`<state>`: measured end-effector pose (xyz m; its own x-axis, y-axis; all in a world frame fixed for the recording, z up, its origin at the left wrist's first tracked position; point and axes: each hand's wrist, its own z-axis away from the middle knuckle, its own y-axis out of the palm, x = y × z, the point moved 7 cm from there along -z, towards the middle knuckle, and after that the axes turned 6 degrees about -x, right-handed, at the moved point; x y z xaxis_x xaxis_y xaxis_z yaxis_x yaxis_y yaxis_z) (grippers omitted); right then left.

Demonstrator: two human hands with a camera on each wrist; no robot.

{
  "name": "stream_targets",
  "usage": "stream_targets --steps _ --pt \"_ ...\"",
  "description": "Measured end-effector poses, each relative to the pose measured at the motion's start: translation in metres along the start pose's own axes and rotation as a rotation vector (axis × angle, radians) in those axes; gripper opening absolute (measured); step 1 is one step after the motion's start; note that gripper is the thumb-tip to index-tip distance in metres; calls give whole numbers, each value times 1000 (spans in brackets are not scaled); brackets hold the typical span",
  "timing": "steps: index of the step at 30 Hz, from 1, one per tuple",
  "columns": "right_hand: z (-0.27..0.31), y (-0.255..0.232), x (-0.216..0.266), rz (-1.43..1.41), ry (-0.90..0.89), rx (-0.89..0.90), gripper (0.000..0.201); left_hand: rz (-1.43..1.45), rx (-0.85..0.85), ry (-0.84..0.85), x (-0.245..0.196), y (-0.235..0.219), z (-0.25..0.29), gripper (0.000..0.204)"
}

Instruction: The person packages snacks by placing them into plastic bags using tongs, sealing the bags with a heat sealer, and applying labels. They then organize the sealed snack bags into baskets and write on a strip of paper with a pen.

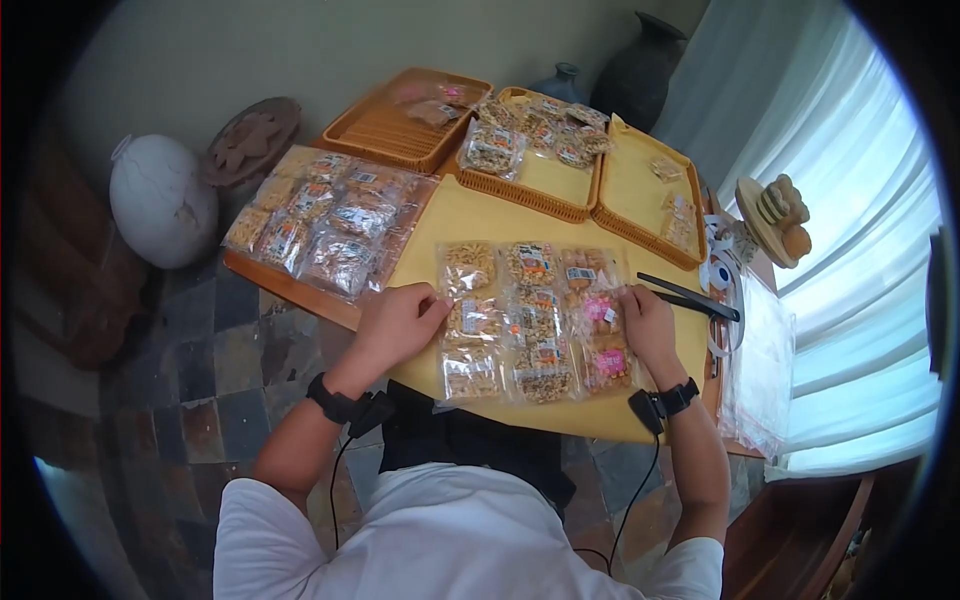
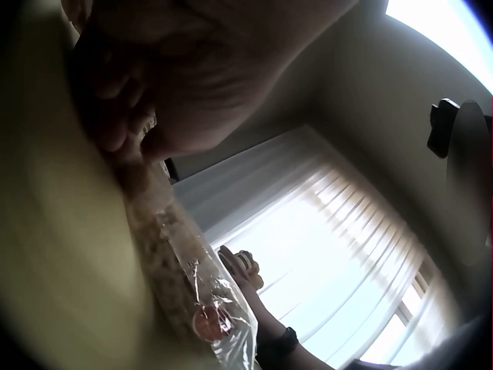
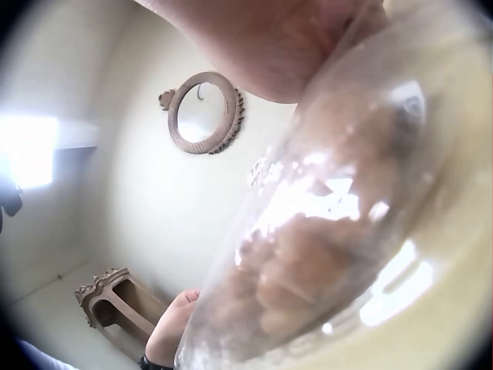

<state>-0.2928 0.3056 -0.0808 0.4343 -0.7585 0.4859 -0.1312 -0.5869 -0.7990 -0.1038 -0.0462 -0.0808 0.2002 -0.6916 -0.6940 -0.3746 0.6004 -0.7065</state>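
A large clear plastic bag [image 1: 505,325] of snack packs, set in three columns, lies on the yellow mat in front of me. My left hand [image 1: 400,325] pinches its left edge, with thumb and fingers together. At the right edge, beside the packs with pink labels [image 1: 608,362], my right hand [image 1: 650,325] grips the plastic. In the left wrist view the left hand [image 2: 192,92] holds the bag's edge, and shiny film [image 2: 231,308] runs down from it. The right wrist view shows brown, lumpy snacks [image 3: 308,262] close up through the film, below the right hand [image 3: 269,46].
Another filled bag [image 1: 325,215] lies at the table's left. Along the back stand a wicker tray [image 1: 375,152], a second tray [image 1: 530,203] heaped with packs, and a third tray [image 1: 650,240]. Black tongs [image 1: 690,300] and empty clear bags [image 1: 760,360] lie right of the right hand.
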Motion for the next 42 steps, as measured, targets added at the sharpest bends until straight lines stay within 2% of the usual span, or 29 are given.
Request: stream_targets --steps 2,6,8,12,14,17,21,23,25,28,32,37,42 --pt "2 -3 4 -55 -13 -13 33 18 7 21 1 3 -1 31" --pt "-1 -12 5 -76 -10 -39 33 63 -18 42 -1 -1 -3 31" --pt "-6 -19 13 -59 -7 -28 34 190 37 -68 -9 -13 0 33" --pt "-19 -23 31 -128 5 -27 38 124 -69 12 -1 -26 -6 35" --pt "-25 -18 41 -131 8 -7 39 280 -130 41 2 -35 -7 33" --pt "-34 -14 55 -137 4 -7 40 330 -93 -26 11 -47 -7 32" --pt "-49 -8 85 -155 -39 -18 40 301 -156 18 17 -82 -12 32" --pt "-61 -2 109 -168 -76 -32 40 423 -103 -116 18 -109 -13 33" --pt "-72 2 141 -246 -104 -26 40 414 -144 -71 31 -132 -23 32" --pt "-88 6 185 -255 -172 -33 39 490 -93 -178 45 -165 -37 27" --pt "-100 -1 216 -261 -222 -58 40 533 -34 -193 46 -180 -44 27" --pt "-102 -30 197 -128 -162 -52 40 673 47 -184 32 -152 -48 25" --pt "-78 -48 123 -40 -112 -27 39 732 159 -143 7 -90 -38 25"
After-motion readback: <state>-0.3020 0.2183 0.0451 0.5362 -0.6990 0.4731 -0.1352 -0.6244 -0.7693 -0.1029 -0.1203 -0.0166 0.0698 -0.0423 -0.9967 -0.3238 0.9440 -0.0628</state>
